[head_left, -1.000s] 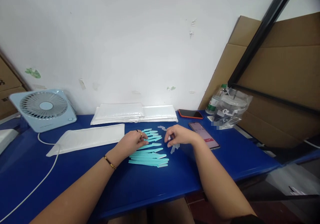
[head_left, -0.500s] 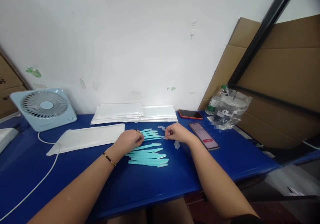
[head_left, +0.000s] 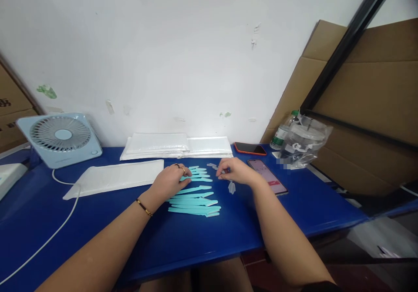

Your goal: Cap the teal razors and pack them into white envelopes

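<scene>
Several teal eyebrow razors (head_left: 192,201) lie fanned on the blue table, their blade ends pointing right. My left hand (head_left: 171,179) is at the handles of the upper razors (head_left: 200,175), with thumb and fingers closed about one of them. To the right of the blade ends, my right hand (head_left: 235,170) is bent down with its fingertips drawn together. Whatever they hold is hidden. Small clear plastic blade covers (head_left: 211,165) lie just beyond these fingertips, and another clear cover (head_left: 231,187) rests below the hand.
White padded mailers (head_left: 156,144) are stacked against the wall, and a single mailer (head_left: 117,176) lies at left. A blue fan (head_left: 63,139) trails a white cable. Two phones (head_left: 251,148), a bottle (head_left: 281,135) and a bagged container (head_left: 303,142) occupy the right side.
My right hand has drawn slightly right, away from the razor tips. The clear piece by its fingertips no longer shows there. The left fingers have shifted a little along the upper razors.
</scene>
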A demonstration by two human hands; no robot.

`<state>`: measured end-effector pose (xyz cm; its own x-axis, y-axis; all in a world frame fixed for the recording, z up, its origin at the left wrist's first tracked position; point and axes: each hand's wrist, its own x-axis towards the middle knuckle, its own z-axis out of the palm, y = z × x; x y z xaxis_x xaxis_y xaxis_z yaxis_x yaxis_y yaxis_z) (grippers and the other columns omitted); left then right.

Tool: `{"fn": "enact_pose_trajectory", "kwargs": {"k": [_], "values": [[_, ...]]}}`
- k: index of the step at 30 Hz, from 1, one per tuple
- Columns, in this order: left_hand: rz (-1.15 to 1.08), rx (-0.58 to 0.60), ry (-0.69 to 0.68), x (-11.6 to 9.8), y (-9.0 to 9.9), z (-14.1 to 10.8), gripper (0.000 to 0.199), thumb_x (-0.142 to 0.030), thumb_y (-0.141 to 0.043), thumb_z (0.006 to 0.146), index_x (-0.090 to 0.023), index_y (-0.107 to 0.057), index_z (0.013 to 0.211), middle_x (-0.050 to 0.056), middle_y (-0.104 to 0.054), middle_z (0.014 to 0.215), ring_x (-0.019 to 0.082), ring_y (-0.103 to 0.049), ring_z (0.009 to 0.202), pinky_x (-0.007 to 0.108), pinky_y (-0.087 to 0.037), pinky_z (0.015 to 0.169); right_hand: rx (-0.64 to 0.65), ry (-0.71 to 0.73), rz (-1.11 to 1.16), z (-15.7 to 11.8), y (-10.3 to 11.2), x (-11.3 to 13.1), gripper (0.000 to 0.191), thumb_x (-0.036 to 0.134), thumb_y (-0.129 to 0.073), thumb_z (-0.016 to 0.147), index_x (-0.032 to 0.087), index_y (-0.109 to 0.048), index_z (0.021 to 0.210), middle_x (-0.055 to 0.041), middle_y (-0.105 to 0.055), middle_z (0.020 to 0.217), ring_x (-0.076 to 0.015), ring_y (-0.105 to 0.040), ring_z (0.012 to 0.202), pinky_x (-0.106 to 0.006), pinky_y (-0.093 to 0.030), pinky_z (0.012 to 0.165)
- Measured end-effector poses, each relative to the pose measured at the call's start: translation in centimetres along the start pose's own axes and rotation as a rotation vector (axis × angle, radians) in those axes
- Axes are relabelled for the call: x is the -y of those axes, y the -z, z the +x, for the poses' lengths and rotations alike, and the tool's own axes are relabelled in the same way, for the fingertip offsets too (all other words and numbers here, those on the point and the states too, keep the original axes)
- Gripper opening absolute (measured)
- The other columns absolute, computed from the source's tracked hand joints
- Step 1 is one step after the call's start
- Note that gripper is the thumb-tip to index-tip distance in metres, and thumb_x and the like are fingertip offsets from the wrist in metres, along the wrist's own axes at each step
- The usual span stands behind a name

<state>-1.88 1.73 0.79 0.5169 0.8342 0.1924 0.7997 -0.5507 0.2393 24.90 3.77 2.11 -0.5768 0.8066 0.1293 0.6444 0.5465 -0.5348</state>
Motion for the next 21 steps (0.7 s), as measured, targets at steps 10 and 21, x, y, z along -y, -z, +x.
{"fn": "enact_pose_trajectory", "kwargs": {"k": [10,21], "values": [[-0.085,0.217,-0.026,-1.3,-0.4,-0.7,0.013,-0.030,-0.056,0.077,-0.024,-0.067,0.077,0.000,-0.067,0.079,0.015,-0.058,0.071,0.023,-0.037,0.058,0.256,-0.136,-0.094,-0.5,0.3,-1.2,0.012,0.025,-0.074,0.063,0.017,-0.070,0.072,-0.0009,-0.063,0.070,-0.0114,-0.055,0.061,-0.021,-0.038,0.053],[-0.007,0.114,-0.009,-1.3,0.4,-0.6,0.017,-0.024,-0.044,0.086,-0.020,-0.058,0.078,0.001,-0.065,0.077,0.015,-0.056,0.066,0.025,-0.033,0.058,0.241,-0.085,0.207,-0.5,0.1,0.9,0.016,0.028,-0.062,0.076,0.015,-0.065,0.086,-0.0006,-0.063,0.069,-0.0105,-0.058,0.061,-0.020,-0.045,0.055]]}}
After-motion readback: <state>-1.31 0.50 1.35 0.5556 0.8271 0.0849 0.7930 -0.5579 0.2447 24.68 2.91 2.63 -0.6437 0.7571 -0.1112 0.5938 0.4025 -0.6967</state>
